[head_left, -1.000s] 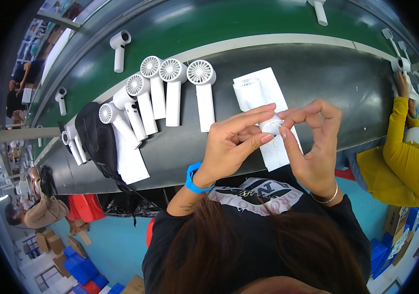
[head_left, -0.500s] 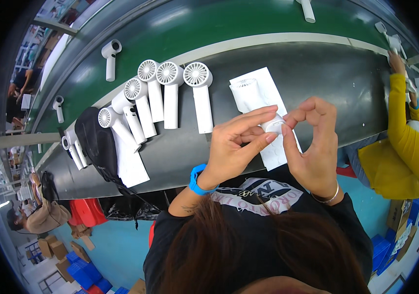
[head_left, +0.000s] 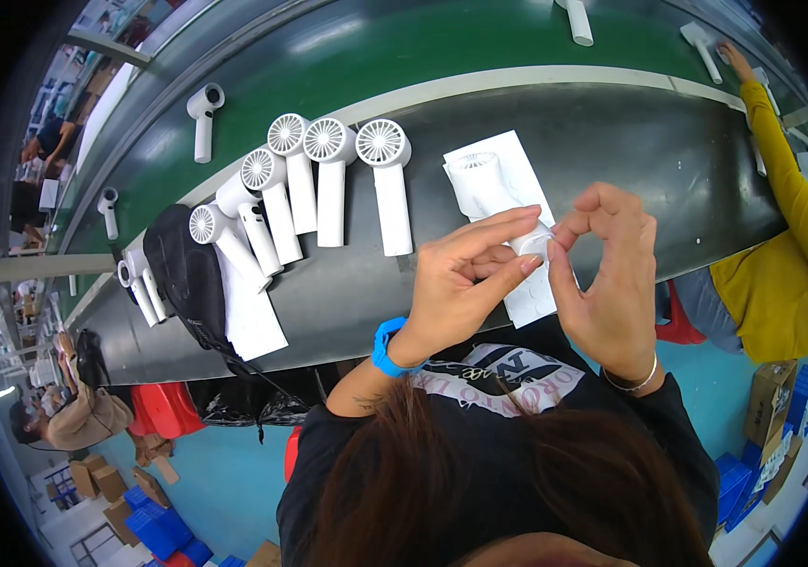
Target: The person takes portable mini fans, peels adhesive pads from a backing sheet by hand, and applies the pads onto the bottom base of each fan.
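A white handheld fan [head_left: 481, 192] lies aslant over a white sheet [head_left: 528, 304] marked with faint round outlines. Its round grille points away from me, and the handle end comes toward my hands. My left hand [head_left: 465, 274], with a blue wristband, grips that end between thumb and fingers. Thumb and forefinger of my right hand [head_left: 607, 274] are pinched together against the edge of the handle end. Whatever is between those fingertips is too small to make out. Left of my hands, several white handheld fans [head_left: 390, 194] lie in a row on the dark bench [head_left: 649, 142].
A black bag [head_left: 182, 274] and another white sheet [head_left: 255, 321] lie at the bench's left. Beyond a pale rail, a green conveyor belt [head_left: 460, 42] carries spaced-out fans [head_left: 204, 123]. At right, a co-worker in a yellow sleeve [head_left: 777, 142] reaches over the belt.
Fans on the green belt have shifted slightly left. The co-worker's arm has stretched farther over the belt, near a fan there. My hands have barely moved, still at the handle end.
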Tool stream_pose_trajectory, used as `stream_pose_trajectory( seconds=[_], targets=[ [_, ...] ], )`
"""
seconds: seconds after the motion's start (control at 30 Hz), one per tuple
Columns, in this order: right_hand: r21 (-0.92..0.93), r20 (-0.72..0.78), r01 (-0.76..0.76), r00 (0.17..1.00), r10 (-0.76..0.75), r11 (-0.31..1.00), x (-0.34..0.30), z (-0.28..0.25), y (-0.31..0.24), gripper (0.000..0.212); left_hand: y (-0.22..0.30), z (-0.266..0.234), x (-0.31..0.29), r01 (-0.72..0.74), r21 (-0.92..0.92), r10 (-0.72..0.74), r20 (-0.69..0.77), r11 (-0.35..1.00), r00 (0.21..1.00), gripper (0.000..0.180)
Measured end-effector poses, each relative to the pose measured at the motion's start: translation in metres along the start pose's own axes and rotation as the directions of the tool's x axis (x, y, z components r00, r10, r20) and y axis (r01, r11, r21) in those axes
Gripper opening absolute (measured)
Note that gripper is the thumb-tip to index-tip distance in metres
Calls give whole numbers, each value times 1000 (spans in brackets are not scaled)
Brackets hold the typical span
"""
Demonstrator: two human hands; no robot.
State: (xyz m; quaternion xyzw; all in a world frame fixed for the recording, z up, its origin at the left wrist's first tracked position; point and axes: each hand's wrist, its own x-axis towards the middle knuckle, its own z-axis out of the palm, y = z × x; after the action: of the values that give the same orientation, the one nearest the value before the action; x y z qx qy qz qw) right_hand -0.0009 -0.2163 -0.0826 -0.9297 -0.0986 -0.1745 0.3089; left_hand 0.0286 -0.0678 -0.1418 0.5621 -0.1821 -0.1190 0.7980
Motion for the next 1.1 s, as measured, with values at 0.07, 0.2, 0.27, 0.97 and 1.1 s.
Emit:
stream_pose_trajectory(
  seconds=[0.07,0.2,0.27,0.97,1.1],
  targets=[
    [-26,1,8,1000,-8,1000,1,0,0,41,0,1,0,1,-17,-1,-6,1000,1000,31],
    [-121,56,48,998,-42,991,5,-4,0,44,1,1,-1,10,-6,-10,7,1000,1000,30],
    [-127,115,36,993,-21,991,8,-9,2,45,1,-2,-5,21,10,-21,-16,1000,1000,30],
    [120,240,153,954,-178,981,18,55,33,45,13,-24,0,58,145,-45,-95,988,994,28],
    [131,271,154,945,-185,979,24,55,44,50,15,-29,8,44,128,-43,-11,991,999,27]
  ],
)
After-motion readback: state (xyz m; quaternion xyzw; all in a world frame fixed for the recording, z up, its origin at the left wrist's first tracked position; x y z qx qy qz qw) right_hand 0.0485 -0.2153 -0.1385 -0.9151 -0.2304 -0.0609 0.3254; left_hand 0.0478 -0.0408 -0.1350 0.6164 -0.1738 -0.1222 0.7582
